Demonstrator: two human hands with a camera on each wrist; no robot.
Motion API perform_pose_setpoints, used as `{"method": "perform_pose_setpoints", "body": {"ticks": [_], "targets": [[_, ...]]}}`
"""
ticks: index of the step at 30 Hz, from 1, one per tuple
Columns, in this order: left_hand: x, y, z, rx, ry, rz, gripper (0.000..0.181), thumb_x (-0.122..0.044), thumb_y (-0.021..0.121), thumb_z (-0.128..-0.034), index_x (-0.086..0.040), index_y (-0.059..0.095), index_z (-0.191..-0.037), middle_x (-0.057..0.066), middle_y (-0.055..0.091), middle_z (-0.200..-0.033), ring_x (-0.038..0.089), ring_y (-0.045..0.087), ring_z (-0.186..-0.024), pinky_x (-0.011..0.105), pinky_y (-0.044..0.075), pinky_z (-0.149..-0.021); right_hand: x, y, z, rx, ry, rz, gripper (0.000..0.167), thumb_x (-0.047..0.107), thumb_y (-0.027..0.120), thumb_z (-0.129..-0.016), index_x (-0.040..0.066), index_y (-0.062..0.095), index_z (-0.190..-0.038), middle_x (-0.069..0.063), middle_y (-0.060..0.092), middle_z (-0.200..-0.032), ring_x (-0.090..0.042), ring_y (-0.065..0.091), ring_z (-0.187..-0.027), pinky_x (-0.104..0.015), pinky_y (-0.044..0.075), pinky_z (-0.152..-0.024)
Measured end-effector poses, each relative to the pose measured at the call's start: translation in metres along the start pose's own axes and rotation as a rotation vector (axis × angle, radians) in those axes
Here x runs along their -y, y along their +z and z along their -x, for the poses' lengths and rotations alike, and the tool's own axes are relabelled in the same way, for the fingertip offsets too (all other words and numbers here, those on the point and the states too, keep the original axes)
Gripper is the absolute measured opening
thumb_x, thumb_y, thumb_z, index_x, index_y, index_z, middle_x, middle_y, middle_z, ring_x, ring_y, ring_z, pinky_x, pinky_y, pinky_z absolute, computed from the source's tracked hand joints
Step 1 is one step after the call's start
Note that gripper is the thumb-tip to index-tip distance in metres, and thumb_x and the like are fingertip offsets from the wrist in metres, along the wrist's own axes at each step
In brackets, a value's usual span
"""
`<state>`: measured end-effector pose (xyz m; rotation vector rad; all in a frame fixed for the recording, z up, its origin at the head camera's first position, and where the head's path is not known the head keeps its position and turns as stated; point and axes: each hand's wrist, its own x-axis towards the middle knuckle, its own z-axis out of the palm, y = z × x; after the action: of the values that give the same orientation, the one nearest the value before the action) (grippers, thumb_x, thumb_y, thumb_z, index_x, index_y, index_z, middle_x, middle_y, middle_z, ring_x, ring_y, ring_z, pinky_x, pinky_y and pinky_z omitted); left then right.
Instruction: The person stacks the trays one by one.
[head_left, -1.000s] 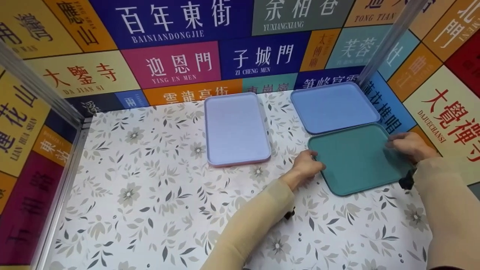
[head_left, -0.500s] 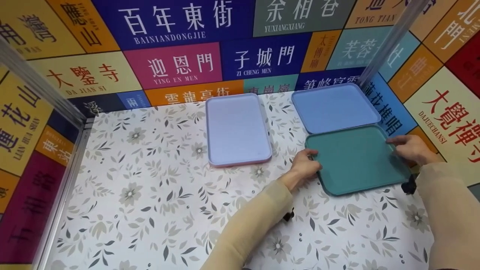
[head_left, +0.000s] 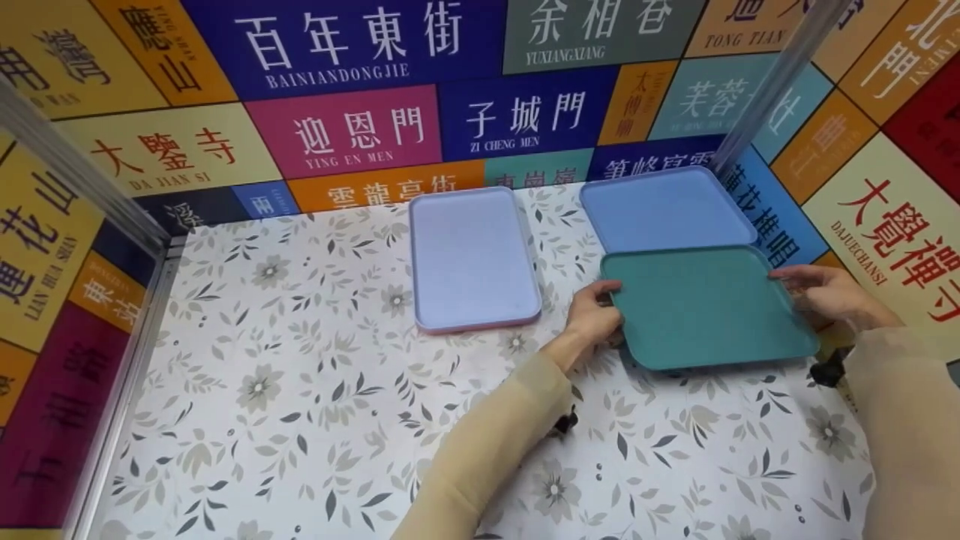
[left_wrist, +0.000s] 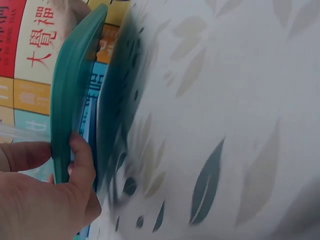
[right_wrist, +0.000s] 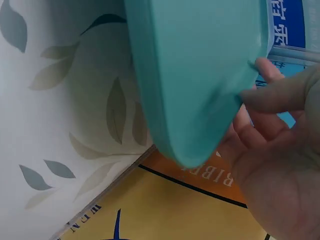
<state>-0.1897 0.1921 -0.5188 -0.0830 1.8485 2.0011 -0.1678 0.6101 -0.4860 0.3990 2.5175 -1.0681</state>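
Observation:
A green tray point(head_left: 716, 309) is held between both hands, raised off the patterned tabletop, its far edge overlapping the near edge of a blue tray point(head_left: 667, 210). The left hand point(head_left: 596, 313) pinches its left rim; in the left wrist view the thumb of the left hand point(left_wrist: 47, 195) is on one side of the green tray point(left_wrist: 67, 90) and the fingers on the other. At the right rim the right hand point(head_left: 836, 295) grips it; the right wrist view has the right hand point(right_wrist: 280, 135) with thumb and fingers at the edge of the green tray point(right_wrist: 200, 75).
A lavender tray point(head_left: 476, 259), with a pink edge showing beneath it, lies on the floral tabletop point(head_left: 300, 390) left of the hands. Printed panels point(head_left: 341, 127) and metal posts point(head_left: 784, 75) border the back and sides.
Both hands have lifted the green tray off the tabletop and moved it slightly away and left, so it now covers the blue tray's near edge. The lavender tray has stayed put.

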Motion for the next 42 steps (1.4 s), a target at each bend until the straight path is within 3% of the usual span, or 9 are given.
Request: {"method": "perform_pose_setpoints", "body": {"ticks": [2,4,6,9,19,27,33,38,42], "targets": [[-0.003,-0.005,0.0,-0.002,-0.004,0.012,0.069,0.023,0.052,-0.0851,-0.009,0.075,-0.141,0.01,0.07,-0.117,0.018,0.057,-0.086,0.039,0.042,-0.058,0.001,-0.001,-0.001,0.019,-0.001,-0.047,0.067,-0.005,0.054,-0.102,0.022,0.056,-0.164,0.025,0.063,-0.117,0.004,0.063,-0.103,-0.024,0.061,-0.093],[-0.005,-0.01,-0.001,-0.014,-0.013,0.024,0.065,0.021,0.055,-0.0852,-0.01,0.077,-0.138,0.008,0.07,-0.116,0.018,0.06,-0.086,0.046,0.057,-0.063,0.004,-0.001,-0.002,0.034,-0.002,-0.102,0.068,-0.006,0.053,-0.102,0.029,0.059,-0.161,0.033,0.062,-0.11,0.004,0.065,-0.102,-0.026,0.063,-0.093],[-0.009,-0.014,-0.001,-0.027,-0.019,0.031,0.061,0.02,0.059,-0.0858,-0.011,0.078,-0.135,0.007,0.069,-0.114,0.019,0.064,-0.087,0.057,0.067,-0.073,0.007,0.0,-0.004,0.03,-0.009,-0.134,0.07,-0.007,0.052,-0.101,0.034,0.063,-0.156,0.034,0.062,-0.108,0.002,0.066,-0.1,-0.026,0.064,-0.09],[-0.015,-0.019,-0.002,-0.04,-0.028,0.051,0.055,0.018,0.064,-0.0883,-0.012,0.079,-0.132,0.006,0.069,-0.112,0.02,0.068,-0.089,0.069,0.068,-0.086,0.013,0.002,-0.005,0.025,-0.027,-0.199,0.071,-0.009,0.051,-0.101,0.038,0.066,-0.151,0.031,0.064,-0.111,-0.003,0.067,-0.1,-0.027,0.065,-0.088],[-0.036,-0.03,-0.01,-0.042,-0.016,0.094,0.049,0.016,0.067,-0.0902,-0.013,0.082,-0.126,0.003,0.067,-0.108,0.02,0.067,-0.093,0.068,0.068,-0.087,0.024,0.009,0.0,-0.032,-0.046,-0.355,0.062,-0.004,0.054,-0.109,0.038,0.068,-0.152,0.032,0.067,-0.114,-0.002,0.068,-0.091,-0.025,0.064,-0.078],[-0.046,-0.048,-0.017,-0.052,-0.011,0.223,0.052,0.017,0.065,-0.0913,-0.013,0.08,-0.131,0.006,0.064,-0.11,0.021,0.066,-0.09,0.068,0.068,-0.09,0.051,0.02,0.003,-0.032,-0.121,-0.904,0.039,-0.005,0.065,-0.109,0.022,0.086,-0.125,0.013,0.086,-0.111,-0.004,0.079,-0.1,-0.023,0.068,-0.081],[-0.054,-0.057,-0.022,-0.114,0.037,0.248,0.051,0.016,0.064,-0.0915,-0.011,0.079,-0.132,0.008,0.067,-0.12,0.021,0.065,-0.094,0.072,0.066,-0.092,0.081,0.039,0.012,-0.189,-0.07,-1.123,0.022,0.003,0.077,-0.104,0.018,0.087,-0.117,0.012,0.079,-0.115,-0.008,0.074,-0.103,-0.027,0.068,-0.081],[-0.061,-0.063,-0.024,-0.18,0.059,0.233,0.05,0.014,0.063,-0.0936,-0.012,0.078,-0.134,0.011,0.068,-0.133,0.021,0.067,-0.102,0.057,0.071,-0.08,0.104,0.068,0.013,-0.299,-0.088,-1.434,0.032,-0.016,0.073,-0.098,0.01,0.084,-0.113,0.0,0.081,-0.107,-0.02,0.081,-0.087,-0.035,0.071,-0.075],[-0.063,-0.066,-0.025,-0.21,0.07,0.238,0.052,0.014,0.062,-0.0935,-0.012,0.077,-0.136,0.014,0.068,-0.14,0.022,0.068,-0.106,0.056,0.071,-0.08,0.122,0.096,0.012,-0.379,-0.123,-1.635,0.055,-0.031,0.069,-0.089,0.009,0.076,-0.126,-0.008,0.082,-0.101,-0.026,0.081,-0.079,-0.04,0.072,-0.072]]}}
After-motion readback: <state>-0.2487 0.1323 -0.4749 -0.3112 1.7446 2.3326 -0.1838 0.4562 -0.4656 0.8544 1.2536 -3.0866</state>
